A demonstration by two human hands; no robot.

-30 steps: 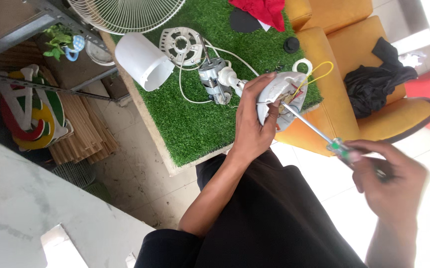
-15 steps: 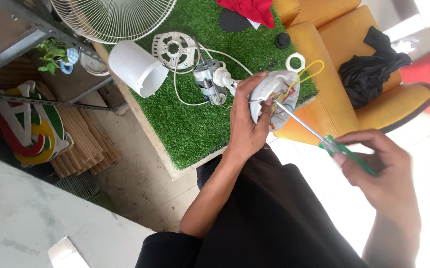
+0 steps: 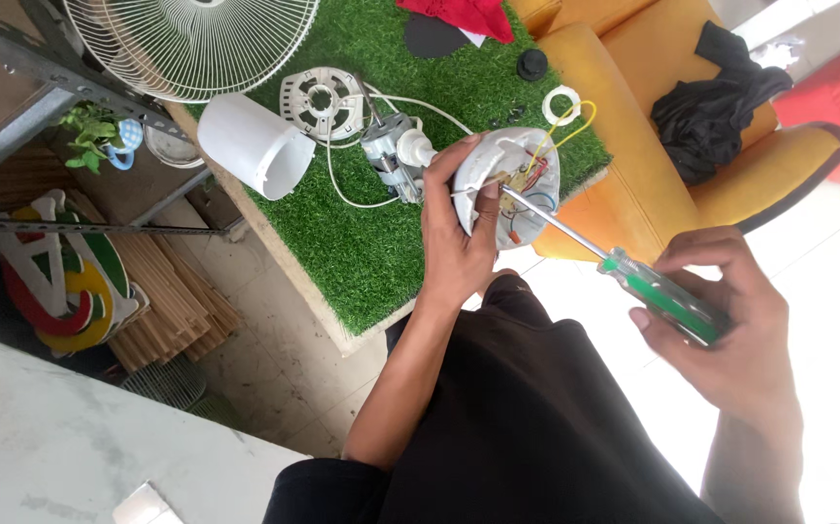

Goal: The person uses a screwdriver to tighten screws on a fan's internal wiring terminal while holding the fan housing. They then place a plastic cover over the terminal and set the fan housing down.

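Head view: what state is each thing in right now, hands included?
White round plastic fan housing: open, coloured wires exposed, held over the table edge.
Left hand: gripping the housing.
Green-handled screwdriver: tip inside the housing.
Right hand: closed on the screwdriver handle.
Grey fan motor: bare, lying on the green artificial-turf table.
White plastic cylinder cover: off, on its side.
White wire fan grille: detached.
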